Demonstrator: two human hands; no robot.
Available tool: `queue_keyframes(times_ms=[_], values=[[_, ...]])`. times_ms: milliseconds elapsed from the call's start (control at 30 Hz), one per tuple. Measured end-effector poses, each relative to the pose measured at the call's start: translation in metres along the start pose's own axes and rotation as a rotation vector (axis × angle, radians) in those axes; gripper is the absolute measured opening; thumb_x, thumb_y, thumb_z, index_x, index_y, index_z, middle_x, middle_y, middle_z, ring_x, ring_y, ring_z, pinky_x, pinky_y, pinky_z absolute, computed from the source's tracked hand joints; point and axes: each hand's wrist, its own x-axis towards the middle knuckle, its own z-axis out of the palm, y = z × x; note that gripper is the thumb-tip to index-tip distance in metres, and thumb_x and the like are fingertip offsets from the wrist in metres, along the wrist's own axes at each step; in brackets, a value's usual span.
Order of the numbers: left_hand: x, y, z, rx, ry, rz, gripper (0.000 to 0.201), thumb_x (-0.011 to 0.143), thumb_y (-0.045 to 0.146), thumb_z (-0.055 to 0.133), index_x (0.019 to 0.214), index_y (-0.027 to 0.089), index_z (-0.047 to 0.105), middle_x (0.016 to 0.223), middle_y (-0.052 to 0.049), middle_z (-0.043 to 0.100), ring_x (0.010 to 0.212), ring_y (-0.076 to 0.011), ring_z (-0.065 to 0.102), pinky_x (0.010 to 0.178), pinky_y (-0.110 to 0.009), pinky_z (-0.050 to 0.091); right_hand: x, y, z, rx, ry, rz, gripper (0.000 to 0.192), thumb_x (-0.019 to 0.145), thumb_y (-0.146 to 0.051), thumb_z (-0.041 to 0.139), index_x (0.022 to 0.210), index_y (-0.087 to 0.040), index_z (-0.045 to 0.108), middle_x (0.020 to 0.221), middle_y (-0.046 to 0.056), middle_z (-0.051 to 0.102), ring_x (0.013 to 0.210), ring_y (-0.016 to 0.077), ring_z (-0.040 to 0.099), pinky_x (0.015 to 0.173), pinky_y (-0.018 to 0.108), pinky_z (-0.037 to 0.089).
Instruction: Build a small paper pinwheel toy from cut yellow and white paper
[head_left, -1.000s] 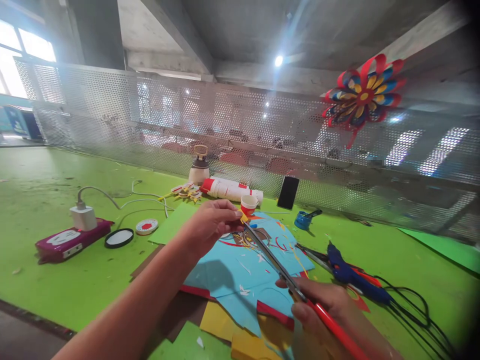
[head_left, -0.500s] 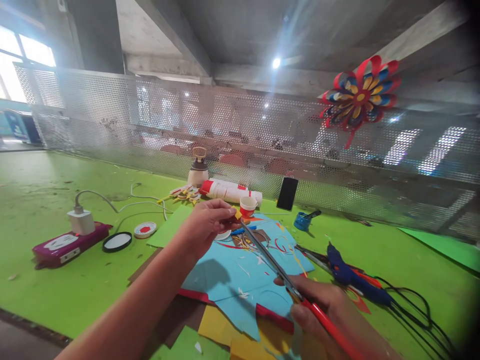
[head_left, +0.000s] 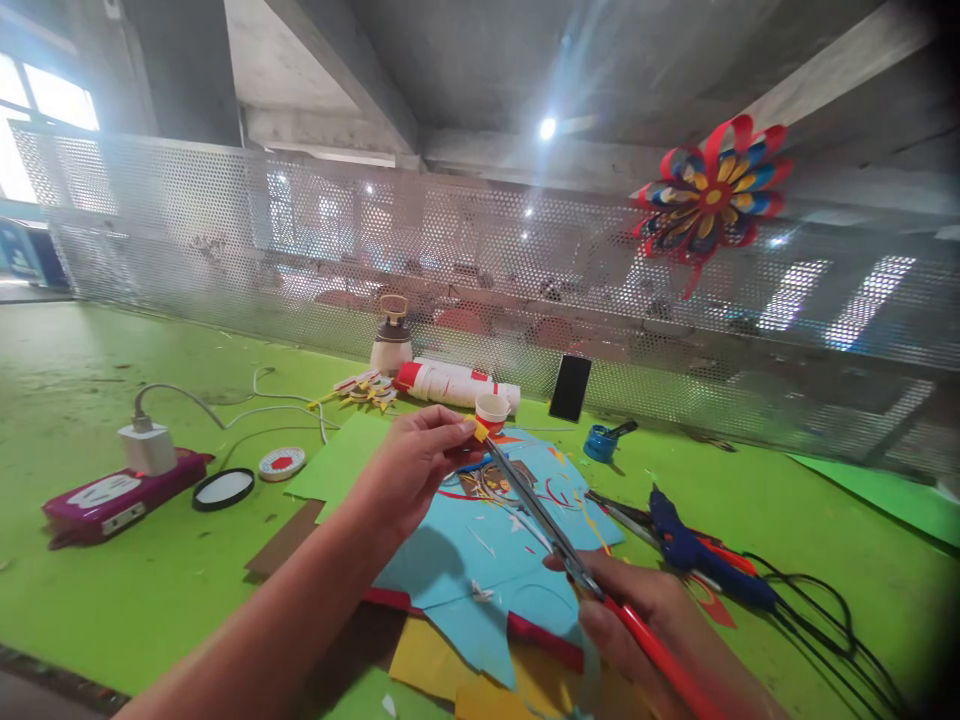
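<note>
Hands (head_left: 417, 462) nr cup (head_left: 493, 408), glue gun (head_left: 716, 574)

Paper craft fills a green tabletop (head_left: 187, 340) in what looks to be a workshop or craft classroom; which of the 2 cannot be told. Red-handled scissors (head_left: 559, 545), a blue glue gun (head_left: 679, 530) and layered sheets of colored paper (head_left: 429, 658), among them a blue sheet (head_left: 491, 555) strewn with clippings (head_left: 480, 592), mark the working area. A purple power strip (head_left: 90, 510) sits at left, a charger (head_left: 146, 447) plugged in. Behind, a perforated metal screen (head_left: 450, 240) lines the far edge, a multicolored paper flower (head_left: 715, 197) showing against it, beneath a bare concrete ceiling (head_left: 465, 60), while daylight shows through a window (head_left: 60, 97) at upper left.
</note>
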Motion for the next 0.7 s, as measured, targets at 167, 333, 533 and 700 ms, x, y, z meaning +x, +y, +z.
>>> queue_keyframes(times_ms=[167, 333, 533, 700], values=[[-0.0002, -0.0025, 0.0022, -0.039, 0.004, 0.018, 0.009, 0.066, 0.01, 0.069, 0.063, 0.011, 0.061, 0.063, -0.004, 0.064, 0.063, -0.0127, 0.062, 0.068, -0.026, 0.048, -0.0004, 0.0075, 0.0009, -0.033, 0.006, -0.026, 0.051, 0.085, -0.055, 0.043, 0.098, -0.014, 0.069, 0.06, 0.002, 0.056, 0.053, 0.0136, 0.05, 0.048, 0.021, 0.04], [-0.0021, -0.0052, 0.0051, -0.068, 0.03, 0.028, 0.011, 0.066, 0.011, 0.07, 0.062, 0.011, 0.06, 0.063, -0.004, 0.063, 0.064, -0.0121, 0.061, 0.069, -0.026, 0.048, -0.0001, 0.005, 0.0001, -0.037, -0.003, -0.009, 0.05, 0.084, -0.056, 0.044, 0.1, -0.015, 0.069, 0.073, 0.005, 0.066, 0.062, 0.0173, 0.06, 0.052, 0.022, 0.044], [-0.0036, -0.0073, 0.0066, -0.091, 0.045, 0.035, 0.012, 0.066, 0.011, 0.071, 0.064, 0.011, 0.059, 0.064, -0.002, 0.063, 0.063, -0.011, 0.061, 0.071, -0.025, 0.048, 0.0007, 0.0007, -0.0031, -0.064, -0.011, -0.021, 0.046, 0.084, -0.052, 0.046, 0.102, -0.017, 0.07, 0.073, 0.004, 0.068, 0.064, 0.0185, 0.063, 0.051, 0.021, 0.046], [-0.0036, -0.0092, 0.0059, -0.097, 0.041, 0.045, 0.012, 0.065, 0.012, 0.071, 0.064, 0.011, 0.059, 0.065, -0.002, 0.063, 0.063, -0.0111, 0.061, 0.072, -0.025, 0.048, 0.0, 0.002, -0.003, -0.082, -0.007, -0.014, 0.046, 0.084, -0.053, 0.046, 0.102, -0.017, 0.07, 0.07, 0.004, 0.067, 0.059, 0.0172, 0.061, 0.05, 0.021, 0.045]])
